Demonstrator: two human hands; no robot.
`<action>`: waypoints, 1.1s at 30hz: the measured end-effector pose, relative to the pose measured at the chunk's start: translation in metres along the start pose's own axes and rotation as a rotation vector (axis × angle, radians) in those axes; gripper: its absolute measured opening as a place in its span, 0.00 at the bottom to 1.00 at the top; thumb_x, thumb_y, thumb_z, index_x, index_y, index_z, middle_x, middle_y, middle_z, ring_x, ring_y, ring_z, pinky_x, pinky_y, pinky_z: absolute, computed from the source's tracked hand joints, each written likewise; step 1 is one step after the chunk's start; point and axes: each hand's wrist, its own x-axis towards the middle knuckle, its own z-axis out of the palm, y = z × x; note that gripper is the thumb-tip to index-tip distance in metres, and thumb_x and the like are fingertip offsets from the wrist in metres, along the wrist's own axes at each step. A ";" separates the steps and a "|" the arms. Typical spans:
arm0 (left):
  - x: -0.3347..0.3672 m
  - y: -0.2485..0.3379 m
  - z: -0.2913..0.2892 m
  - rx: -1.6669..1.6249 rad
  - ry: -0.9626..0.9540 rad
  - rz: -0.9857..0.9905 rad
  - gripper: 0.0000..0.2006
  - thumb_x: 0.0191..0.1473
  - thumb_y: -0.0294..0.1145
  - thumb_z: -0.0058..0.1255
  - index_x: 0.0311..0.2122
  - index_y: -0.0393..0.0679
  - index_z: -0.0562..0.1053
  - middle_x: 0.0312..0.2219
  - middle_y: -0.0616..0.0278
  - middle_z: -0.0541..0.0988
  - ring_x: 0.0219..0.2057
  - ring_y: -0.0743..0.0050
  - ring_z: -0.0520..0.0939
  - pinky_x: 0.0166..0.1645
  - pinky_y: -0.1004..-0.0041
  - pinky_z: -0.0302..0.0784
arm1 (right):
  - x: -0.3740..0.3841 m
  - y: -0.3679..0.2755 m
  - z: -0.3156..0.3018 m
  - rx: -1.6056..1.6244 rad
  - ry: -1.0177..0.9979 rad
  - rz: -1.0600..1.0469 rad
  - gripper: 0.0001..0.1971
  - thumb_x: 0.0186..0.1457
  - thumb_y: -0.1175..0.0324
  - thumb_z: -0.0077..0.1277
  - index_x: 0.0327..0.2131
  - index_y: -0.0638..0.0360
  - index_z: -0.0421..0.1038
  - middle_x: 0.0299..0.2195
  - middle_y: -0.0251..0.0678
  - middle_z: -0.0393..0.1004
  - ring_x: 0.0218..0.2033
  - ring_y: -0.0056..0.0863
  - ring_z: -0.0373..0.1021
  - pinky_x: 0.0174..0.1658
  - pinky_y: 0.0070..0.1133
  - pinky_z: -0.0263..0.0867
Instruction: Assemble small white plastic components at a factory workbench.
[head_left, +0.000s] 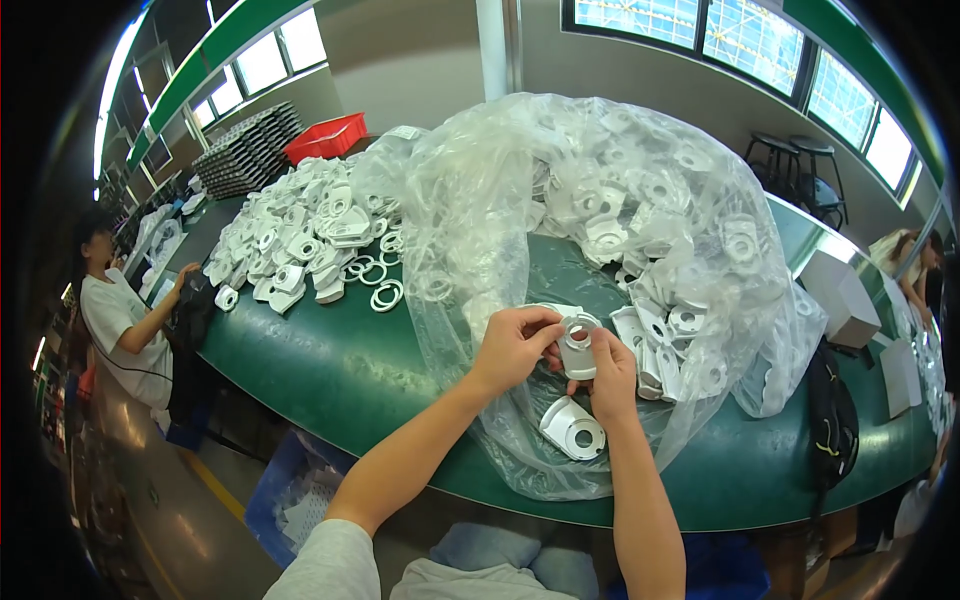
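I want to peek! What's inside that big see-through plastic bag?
The clear plastic bag holds many white plastic parts, some with round holes. Crinkled plastic hides those deeper down.

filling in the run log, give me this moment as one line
left hand and right hand: both grip one white plastic bracket with round hole | below: second white bracket on clear plastic bag | green table

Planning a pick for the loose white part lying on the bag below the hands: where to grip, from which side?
Grip the white part across its narrower rounded end, coming from above. It lies flat on the plastic bag, hole up, clear of the pile, so its outer edges are open. The right hand hovers just above its top edge, so the near, lower side looks freest. The slack bag may shift.
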 end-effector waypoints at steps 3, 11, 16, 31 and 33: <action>-0.001 0.012 0.005 0.203 0.043 0.063 0.09 0.53 0.22 0.48 0.41 0.34 0.74 0.28 0.63 0.77 0.27 0.81 0.77 0.31 0.81 0.73 | 0.001 0.001 -0.003 -0.042 0.025 -0.038 0.15 0.61 0.62 0.40 0.38 0.65 0.70 0.27 0.36 0.74 0.25 0.20 0.73 0.16 0.14 0.64; 0.000 0.013 -0.007 0.075 -0.034 0.091 0.09 0.49 0.23 0.52 0.37 0.37 0.77 0.31 0.62 0.79 0.31 0.80 0.78 0.34 0.81 0.72 | 0.001 0.006 0.007 -0.265 -0.051 -0.130 0.15 0.61 0.61 0.41 0.35 0.64 0.71 0.29 0.36 0.74 0.25 0.21 0.73 0.16 0.13 0.62; 0.001 0.015 -0.009 0.004 -0.082 0.025 0.08 0.51 0.22 0.51 0.37 0.35 0.76 0.31 0.62 0.78 0.32 0.80 0.77 0.37 0.80 0.71 | -0.001 0.006 0.001 -0.198 -0.043 -0.067 0.15 0.61 0.61 0.41 0.35 0.65 0.71 0.26 0.35 0.74 0.20 0.19 0.71 0.15 0.13 0.61; -0.004 0.008 -0.002 0.271 0.025 0.127 0.05 0.50 0.23 0.52 0.32 0.31 0.75 0.26 0.63 0.78 0.29 0.85 0.75 0.33 0.82 0.71 | -0.002 0.005 0.006 -0.367 0.046 -0.146 0.16 0.59 0.63 0.45 0.23 0.65 0.72 0.17 0.26 0.68 0.18 0.12 0.60 0.21 0.15 0.56; -0.002 0.010 -0.001 0.210 -0.007 0.083 0.06 0.50 0.23 0.51 0.33 0.33 0.76 0.28 0.62 0.79 0.30 0.84 0.76 0.33 0.82 0.71 | -0.005 -0.001 0.007 -0.360 0.067 -0.138 0.15 0.58 0.64 0.46 0.23 0.65 0.72 0.17 0.25 0.67 0.19 0.12 0.59 0.22 0.15 0.54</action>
